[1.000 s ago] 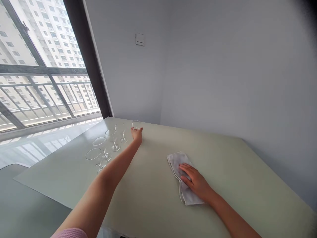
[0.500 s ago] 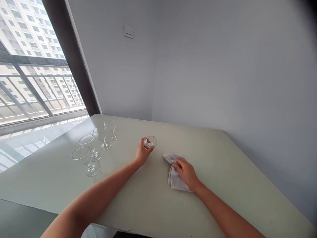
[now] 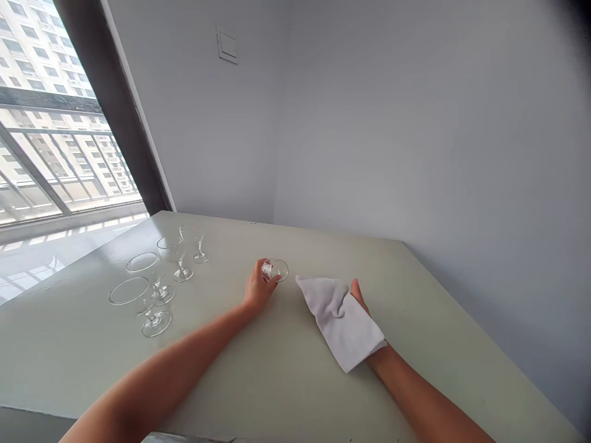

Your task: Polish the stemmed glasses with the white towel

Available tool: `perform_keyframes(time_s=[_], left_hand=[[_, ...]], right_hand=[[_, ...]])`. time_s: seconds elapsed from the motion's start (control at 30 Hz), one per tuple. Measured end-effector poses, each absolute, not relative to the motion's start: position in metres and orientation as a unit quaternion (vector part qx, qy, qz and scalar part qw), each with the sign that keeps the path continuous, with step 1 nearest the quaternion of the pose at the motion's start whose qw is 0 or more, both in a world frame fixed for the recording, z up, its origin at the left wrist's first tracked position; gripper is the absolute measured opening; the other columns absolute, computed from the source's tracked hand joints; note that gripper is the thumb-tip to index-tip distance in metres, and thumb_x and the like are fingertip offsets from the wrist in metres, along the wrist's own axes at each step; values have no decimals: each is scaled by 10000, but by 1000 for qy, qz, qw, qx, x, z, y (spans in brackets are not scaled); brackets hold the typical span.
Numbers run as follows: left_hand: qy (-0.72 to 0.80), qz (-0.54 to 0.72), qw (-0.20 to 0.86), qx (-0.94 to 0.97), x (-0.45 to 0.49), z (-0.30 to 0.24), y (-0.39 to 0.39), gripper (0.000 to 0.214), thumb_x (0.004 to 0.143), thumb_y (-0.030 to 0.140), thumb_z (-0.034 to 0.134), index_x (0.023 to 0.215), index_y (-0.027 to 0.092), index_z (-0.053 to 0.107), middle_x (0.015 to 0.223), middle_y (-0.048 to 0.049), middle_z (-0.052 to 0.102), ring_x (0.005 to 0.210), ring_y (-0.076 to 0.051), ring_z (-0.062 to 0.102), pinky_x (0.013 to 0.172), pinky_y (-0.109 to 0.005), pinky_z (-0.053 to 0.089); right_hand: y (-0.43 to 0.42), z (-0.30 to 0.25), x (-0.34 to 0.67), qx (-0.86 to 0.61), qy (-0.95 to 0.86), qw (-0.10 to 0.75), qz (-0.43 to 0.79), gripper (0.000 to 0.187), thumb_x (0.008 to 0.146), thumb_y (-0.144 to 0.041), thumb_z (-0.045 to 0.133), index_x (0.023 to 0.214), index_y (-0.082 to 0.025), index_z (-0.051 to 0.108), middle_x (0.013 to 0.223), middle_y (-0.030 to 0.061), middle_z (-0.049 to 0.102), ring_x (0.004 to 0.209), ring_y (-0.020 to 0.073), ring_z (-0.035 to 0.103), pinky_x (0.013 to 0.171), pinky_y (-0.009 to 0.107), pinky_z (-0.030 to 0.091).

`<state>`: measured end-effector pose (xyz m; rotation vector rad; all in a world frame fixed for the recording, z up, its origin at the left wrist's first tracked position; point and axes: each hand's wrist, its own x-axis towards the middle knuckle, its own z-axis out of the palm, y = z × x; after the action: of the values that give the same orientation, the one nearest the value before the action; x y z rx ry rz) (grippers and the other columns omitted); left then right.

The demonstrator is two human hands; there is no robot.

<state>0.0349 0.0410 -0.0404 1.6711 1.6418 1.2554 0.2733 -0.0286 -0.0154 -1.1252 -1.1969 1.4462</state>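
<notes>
My left hand [image 3: 259,288] is closed around a clear stemmed glass [image 3: 279,271], which is tipped over with one round end pointing right. Whether that end is the rim or the foot I cannot tell. A pale grey-white cloth [image 3: 353,332] lies draped over my right hand [image 3: 361,296], covering the palm and most fingers. Only the thumb shows, stretched out beside the cloth, and the wrist comes out below it. The cloth's pointed corner hangs toward the glass, a small gap apart from it.
Several clear stemmed glasses, the nearest being this glass [image 3: 156,323], stand upright in a slanting row on the left of the pale green table [image 3: 277,381]. Grey walls [image 3: 369,123] meet behind the table. A window [image 3: 55,141] is at the left.
My right hand has turned over from gripping the cloth from above to being underneath it, and the cloth now spreads over it. My left hand still holds the glass, now tilted more sideways.
</notes>
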Motion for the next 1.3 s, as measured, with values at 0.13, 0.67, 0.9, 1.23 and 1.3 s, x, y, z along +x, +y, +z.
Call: perform_keyframes(time_s=[0.13,0.67,0.9,1.23,1.3], left_hand=[[605,444,243,615,36,-43,40,374,709,291,573,1051,255,427,830,21,568,629,-97,504,624,-228,386],[622,444,251,594,35,-38,38,390,722,348,574,1073,262,424,984,2,572,615,-88,483,593,-225,378],[622,433,241,606,36,-38,38,423,735,376,572,1108,265,405,990,0,586,633,-102,503,597,-235,384],[628,405,205,632,37,-40,40,468,760,408,549,1156,247,359,1078,-43,571,873,-172,556,670,-268,400],[624,405,188,641,38,-39,38,466,765,412,540,1158,242,356,1072,-46,575,900,-185,555,691,-282,404]], right_hand=[[-25,-18,271,-441,-371,440,688,370,791,-518,487,920,-193,608,793,62,671,747,221,641,660,355,502],[-14,-21,272,-478,-265,559,624,231,680,-378,663,804,-190,612,665,-13,662,618,189,632,563,285,493],[-16,-18,268,-496,-264,562,607,259,663,-392,658,791,-168,630,663,8,654,561,175,596,509,265,444],[-23,38,236,-531,-451,664,271,293,783,-416,528,932,-182,622,794,16,636,668,161,563,567,256,413],[-23,39,212,-498,-588,592,236,316,819,-382,486,1054,-206,602,966,50,637,822,192,579,680,286,439]])
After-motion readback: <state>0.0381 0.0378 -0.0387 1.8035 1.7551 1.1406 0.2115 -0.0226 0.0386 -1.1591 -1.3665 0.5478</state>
